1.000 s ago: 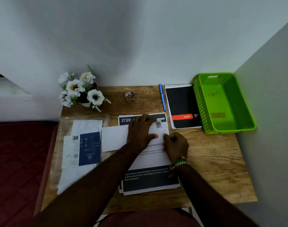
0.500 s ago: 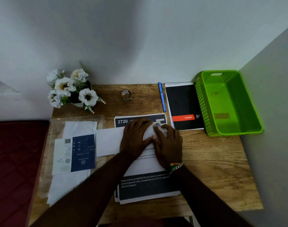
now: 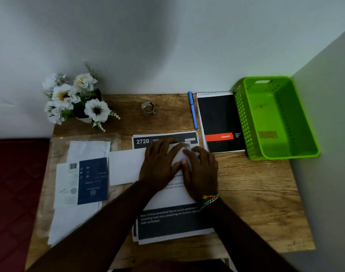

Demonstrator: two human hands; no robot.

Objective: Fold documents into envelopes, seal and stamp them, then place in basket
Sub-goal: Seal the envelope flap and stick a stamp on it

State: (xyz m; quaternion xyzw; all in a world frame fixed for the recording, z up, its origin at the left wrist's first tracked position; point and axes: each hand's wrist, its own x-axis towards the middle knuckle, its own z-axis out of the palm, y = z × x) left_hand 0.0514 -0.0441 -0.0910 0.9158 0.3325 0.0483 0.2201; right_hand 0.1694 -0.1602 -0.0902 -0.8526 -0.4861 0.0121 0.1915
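Observation:
A white envelope (image 3: pixel 126 166) lies flat on a stack of printed documents (image 3: pixel 167 222) in the middle of the wooden desk. A small stamp (image 3: pixel 187 147) sits at the envelope's top right corner. My left hand (image 3: pixel 159 163) lies flat on the envelope's right half, fingers spread. My right hand (image 3: pixel 201 169) rests beside it with fingertips on the envelope just below the stamp. A green plastic basket (image 3: pixel 246 118) stands at the desk's far right and looks empty apart from a label on its floor.
A black spiral notepad (image 3: pixel 218 118) and a blue pen (image 3: pixel 192 110) lie left of the basket. A tape roll (image 3: pixel 148 108) and a pot of white flowers (image 3: pixel 77 99) stand at the back. More envelopes and a blue package insert (image 3: pixel 85 181) lie at the left. Walls close the back and right.
My right hand has moved up from below the envelope onto its stamped corner, beside my left hand. The camera has shifted slightly.

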